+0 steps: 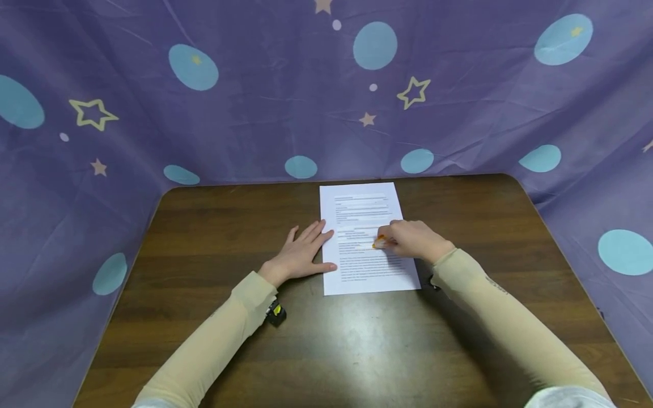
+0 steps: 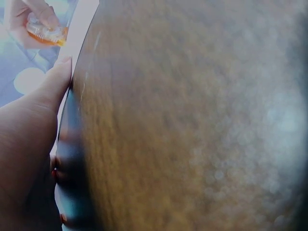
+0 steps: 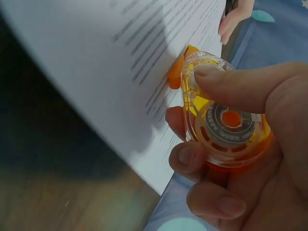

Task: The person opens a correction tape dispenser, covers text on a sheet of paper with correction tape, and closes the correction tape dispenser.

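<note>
A printed sheet of paper [image 1: 368, 285] lies on the wooden table, with white strips covering parts of its text lines. My left hand [image 1: 300, 254] rests flat with fingers spread, its thumb and fingertips on the sheet's left edge. Over the right half of the sheet, my right hand [image 1: 415, 240] holds a correction tape dispenser [image 3: 230, 126]. The dispenser is clear plastic with orange and yellow parts; the thumb presses one face and curled fingers support the other. Its orange tip [image 3: 176, 72] is at the printed lines; whether it touches the paper I cannot tell.
The brown wooden table [image 1: 214, 238] reaches to a purple curtain [image 1: 265, 85] with blue dots and stars, which hangs behind and on both sides. A small black device [image 1: 276, 313] is strapped at the left wrist.
</note>
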The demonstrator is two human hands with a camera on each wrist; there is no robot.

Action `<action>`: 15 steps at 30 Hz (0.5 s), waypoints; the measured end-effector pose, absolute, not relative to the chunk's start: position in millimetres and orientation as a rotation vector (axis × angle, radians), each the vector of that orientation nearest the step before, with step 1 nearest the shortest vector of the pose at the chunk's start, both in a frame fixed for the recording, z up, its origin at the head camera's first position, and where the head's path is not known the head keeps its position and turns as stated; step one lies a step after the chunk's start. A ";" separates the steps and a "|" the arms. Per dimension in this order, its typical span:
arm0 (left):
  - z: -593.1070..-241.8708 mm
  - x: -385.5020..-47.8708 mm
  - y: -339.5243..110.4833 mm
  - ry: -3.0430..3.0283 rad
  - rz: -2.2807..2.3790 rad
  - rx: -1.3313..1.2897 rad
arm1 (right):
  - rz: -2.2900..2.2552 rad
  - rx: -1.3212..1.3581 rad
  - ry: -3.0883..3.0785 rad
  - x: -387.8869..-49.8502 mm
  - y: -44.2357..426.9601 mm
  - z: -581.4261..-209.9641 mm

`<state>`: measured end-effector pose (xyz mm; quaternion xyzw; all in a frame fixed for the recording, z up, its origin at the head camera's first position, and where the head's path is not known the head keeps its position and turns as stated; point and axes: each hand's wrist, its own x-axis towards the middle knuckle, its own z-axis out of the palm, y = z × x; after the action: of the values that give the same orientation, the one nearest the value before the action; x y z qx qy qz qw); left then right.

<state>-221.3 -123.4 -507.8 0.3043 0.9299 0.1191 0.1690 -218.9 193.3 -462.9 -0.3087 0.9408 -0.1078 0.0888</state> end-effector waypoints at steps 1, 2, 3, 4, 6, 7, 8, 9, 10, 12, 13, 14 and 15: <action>-507.4 -221.0 -123.3 2.641 0.339 0.863 | -0.321 -0.906 2.799 -218.0 196.5 -462.5; -507.5 -221.0 -123.1 2.640 0.338 0.860 | -0.324 -0.893 2.799 -217.6 199.6 -462.4; -507.5 -220.9 -122.9 2.641 0.337 0.859 | -0.322 -0.882 2.801 -217.0 202.5 -462.1; -507.6 -220.9 -122.8 2.641 0.335 0.857 | -0.316 -0.872 2.804 -216.8 205.4 -462.2; -508.3 -221.4 -122.7 2.642 0.331 0.854 | -0.311 -0.861 2.807 -216.5 211.4 -462.6; -508.3 -221.6 -122.9 2.643 0.329 0.852 | -0.303 -0.858 2.807 -216.3 214.0 -462.9; -508.7 -221.8 -122.9 2.645 0.328 0.853 | -0.301 -0.856 2.810 -216.1 216.6 -463.1; -508.7 -221.8 -123.0 2.644 0.327 0.853 | -0.294 -0.850 2.814 -215.8 219.3 -463.2; -508.8 -221.9 -123.0 2.643 0.328 0.853 | -0.289 -0.844 2.817 -215.4 222.1 -463.1; -508.4 -221.6 -122.8 2.642 0.329 0.857 | -0.285 -0.821 2.821 -214.0 227.7 -462.2; -507.8 -221.2 -122.6 2.640 0.333 0.857 | -0.286 -0.805 2.823 -213.4 230.2 -462.1; -507.1 -220.9 -122.5 2.639 0.334 0.857 | -0.288 -0.792 2.828 -212.6 232.5 -461.8; -506.3 -220.6 -122.4 2.636 0.337 0.857 | -0.287 -0.779 2.831 -211.9 234.5 -461.5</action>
<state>-220.6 -122.4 -506.3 0.3022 0.9297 0.1188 0.1736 -211.9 234.5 -461.5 -0.2630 0.9551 -0.0969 0.0957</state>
